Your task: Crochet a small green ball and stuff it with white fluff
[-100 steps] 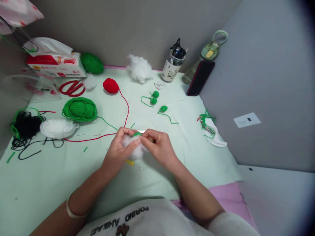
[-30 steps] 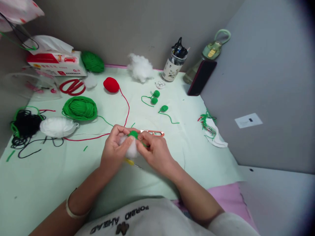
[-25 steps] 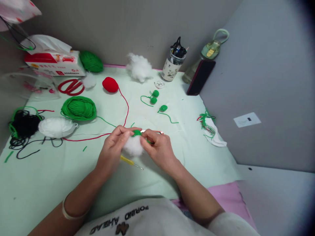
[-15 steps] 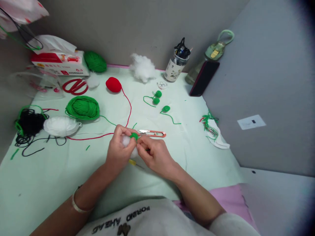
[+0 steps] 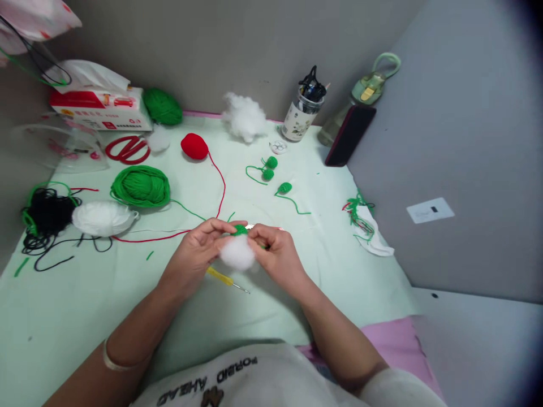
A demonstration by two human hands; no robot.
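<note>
Between my two hands is a small green crocheted piece (image 5: 240,230), with a tuft of white stuffing (image 5: 237,252) puffing out below it. My left hand (image 5: 197,249) pinches the green piece from the left, fingers over its top edge. On the other side my right hand (image 5: 274,249) grips it with thumb and fingers together; a bit of green shows under those fingers. A yellow-handled crochet hook (image 5: 220,276) lies on the cloth just below my hands. The thread snips behind my right hand are mostly hidden.
Green yarn (image 5: 141,186), white yarn (image 5: 105,218), black yarn (image 5: 51,212) and a red yarn ball (image 5: 194,146) lie left. Red scissors (image 5: 127,149) rest near a tissue pack (image 5: 102,108). Stuffing (image 5: 245,117), a pen jar (image 5: 302,113), a phone (image 5: 351,135) and small green balls (image 5: 271,163) are farther back.
My hands have moved slightly apart and the piece has shifted right. More white stuffing shows below it. The crochet hook is now more exposed, and the snips are more covered.
</note>
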